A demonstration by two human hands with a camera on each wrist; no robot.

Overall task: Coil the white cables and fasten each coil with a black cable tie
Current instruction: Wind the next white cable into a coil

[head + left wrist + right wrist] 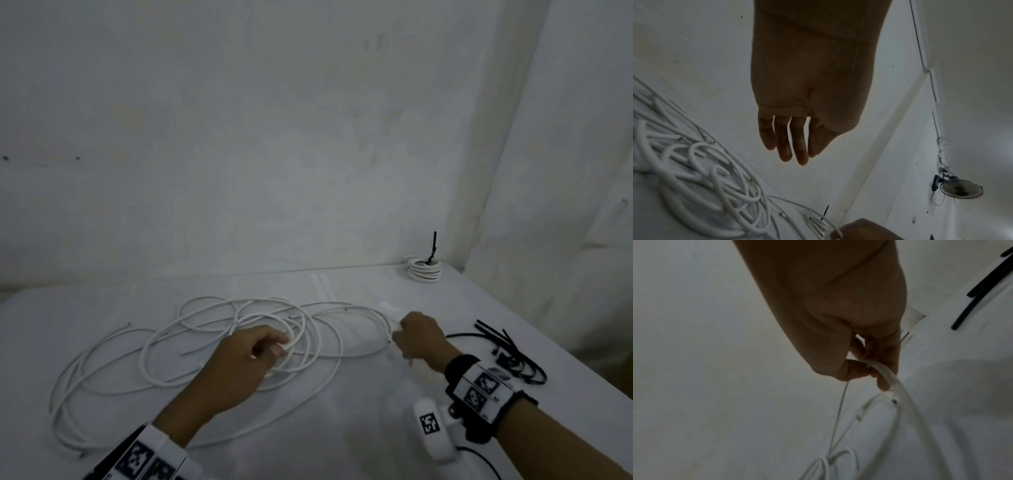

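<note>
Several loose white cables (303, 330) lie tangled on the white table (342, 428), also seen in the left wrist view as a heap of cables (694, 178). My left hand (260, 346) hovers over the tangle, its fingers (793, 146) straight and holding nothing. To the right, my right hand (411, 334) grips one white cable (898, 386) in curled fingers (869, 368). A finished coil (423, 270) with a black tie (433, 246) sticking up sits at the back right corner.
A bunch of loose black cable ties (510, 353) lies by the table's right edge, just right of my right wrist, and shows in the right wrist view as black cable ties (982, 285). White walls close off the back and right.
</note>
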